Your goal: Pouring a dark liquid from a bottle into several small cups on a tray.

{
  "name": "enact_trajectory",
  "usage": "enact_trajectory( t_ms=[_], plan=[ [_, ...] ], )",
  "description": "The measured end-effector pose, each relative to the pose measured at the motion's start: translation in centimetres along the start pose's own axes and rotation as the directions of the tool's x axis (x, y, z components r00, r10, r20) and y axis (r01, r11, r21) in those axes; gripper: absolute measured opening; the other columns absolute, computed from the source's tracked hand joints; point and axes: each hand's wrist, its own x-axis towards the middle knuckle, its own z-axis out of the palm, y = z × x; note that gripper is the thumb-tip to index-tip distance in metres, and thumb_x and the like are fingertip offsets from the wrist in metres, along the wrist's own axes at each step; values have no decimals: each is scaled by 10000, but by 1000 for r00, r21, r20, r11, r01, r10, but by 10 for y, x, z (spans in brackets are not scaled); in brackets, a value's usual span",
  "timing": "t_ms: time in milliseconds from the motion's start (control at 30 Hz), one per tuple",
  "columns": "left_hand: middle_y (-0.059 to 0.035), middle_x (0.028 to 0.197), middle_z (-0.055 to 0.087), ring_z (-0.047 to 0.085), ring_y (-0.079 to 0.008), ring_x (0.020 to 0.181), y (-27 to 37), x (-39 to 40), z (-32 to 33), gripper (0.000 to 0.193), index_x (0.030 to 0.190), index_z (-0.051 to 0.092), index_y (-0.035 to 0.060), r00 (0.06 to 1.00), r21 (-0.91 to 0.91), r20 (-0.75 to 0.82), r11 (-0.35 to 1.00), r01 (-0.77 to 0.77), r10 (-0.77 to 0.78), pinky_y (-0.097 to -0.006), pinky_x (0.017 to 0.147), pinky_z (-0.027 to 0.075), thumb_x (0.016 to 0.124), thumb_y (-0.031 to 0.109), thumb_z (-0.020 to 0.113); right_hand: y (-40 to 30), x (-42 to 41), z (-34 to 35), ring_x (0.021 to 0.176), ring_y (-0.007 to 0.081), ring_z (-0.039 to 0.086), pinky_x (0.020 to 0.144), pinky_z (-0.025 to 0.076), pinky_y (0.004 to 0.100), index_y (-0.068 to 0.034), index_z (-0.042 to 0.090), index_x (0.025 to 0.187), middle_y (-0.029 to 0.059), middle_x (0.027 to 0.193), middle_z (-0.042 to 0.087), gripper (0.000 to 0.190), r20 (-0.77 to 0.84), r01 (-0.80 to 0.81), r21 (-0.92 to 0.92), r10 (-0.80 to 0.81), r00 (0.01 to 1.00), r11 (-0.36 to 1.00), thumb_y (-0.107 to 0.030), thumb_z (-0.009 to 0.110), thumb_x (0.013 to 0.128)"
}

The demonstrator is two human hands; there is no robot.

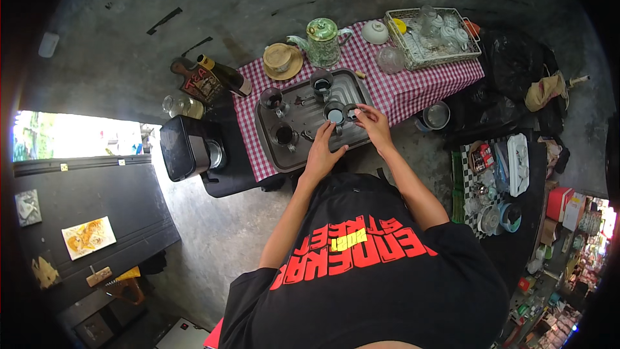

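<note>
My left hand (322, 151) reaches over the front of a dark rectangular tray (356, 80), its fingertips at the rim of a glass cup (334, 113). In my right hand (374, 127), between thumb and fingers, is a small dark round metal item (351, 112), close beside that cup; what it is exactly I cannot tell. Other glass cups with dark liquid stand on the tray: one at the back (321, 82), one at the left (273, 101) and one at the front left (284, 135). A small spoon-like thing lies near the tray's middle.
Behind the tray stand a green speckled enamel teapot (323, 43) and a lidded cup on a saucer (280, 59). A wire basket of glassware (416, 64) is at the back right, a bottle (227, 76) and a black appliance (184, 148) at the left.
</note>
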Motion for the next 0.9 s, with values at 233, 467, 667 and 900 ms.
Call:
enact_trajectory(
  t_ms=[233, 467, 667, 900],
  plan=[
    [-198, 1562, 316, 416, -375, 1376, 1, -3, 11, 754, 1441, 429, -5, 997, 101, 59, 994, 39, -46, -420, 1108, 388, 812, 245, 761, 19, 18, -13, 853, 128, 676, 757, 534, 234, 23, 636, 1211, 83, 958, 689, 444, -17, -1, -59, 0, 1000, 998, -281, 741, 904],
    [-192, 1585, 282, 366, -372, 1413, -3, -4, 18, 782, 1477, 396, 31, 992, 122, 110, 991, 55, -69, -427, 1143, 350, 833, 304, 747, 28, 34, -17, 873, 139, 680, 785, 522, 247, 20, 649, 1195, 88, 986, 698, 466, -22, 32, -171, -37, 999, 985, -305, 759, 880],
    [-174, 1607, 244, 396, -388, 1390, -1, -3, 16, 790, 1484, 378, 17, 982, 143, 162, 987, 69, -92, -431, 1124, 374, 837, 294, 737, 27, 39, -10, 892, 166, 679, 796, 516, 289, -8, 664, 1193, 108, 987, 706, 488, -25, 118, -340, -134, 991, 933, -352, 762, 861],
    [-169, 1616, 220, 484, -402, 1300, -5, -3, 16, 778, 1482, 378, 18, 978, 190, 184, 980, 64, -99, -452, 1047, 438, 843, 298, 720, 12, 36, 2, 856, 178, 679, 750, 526, 297, -1, 676, 1167, 137, 905, 706, 482, -10, 186, -433, -211, 977, 882, -347, 772, 844]
  ],
)
